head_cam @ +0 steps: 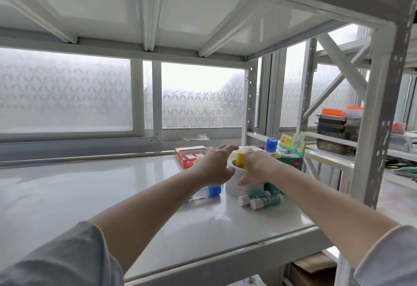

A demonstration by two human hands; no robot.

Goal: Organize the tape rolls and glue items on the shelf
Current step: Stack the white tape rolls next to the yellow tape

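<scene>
While both hands close on the stack of white tape rolls (242, 186) from opposite sides, the grip reads as a two-handed clasp: the left hand (214, 166) curls round the near-left wall of the stack, and the right hand (257, 168) presses the other side with its thumb low against the roll. Whether the stack is lifted or merely steadied on the shelf (112, 195) I cannot tell — its base looks to rest on the surface. Holding it from both sides makes sense, since loose rolls piled on each other would slide apart under one hand.

A yellow-capped item (240, 159) stands in the hollow core of the top roll, probably parked there to keep it upright. Just in front of the stack lie two green glue sticks (261, 199) side by side, white caps toward the left; a blue-capped glue bottle (206, 193) lies on its side under the left wrist. Behind, a second blue-capped bottle (271, 144) stands upright beside a green display box (292, 150), and a red box (190, 156) sits open near the back rail. Everything crowds the right end — my guess is that grouping has only begun.
</scene>
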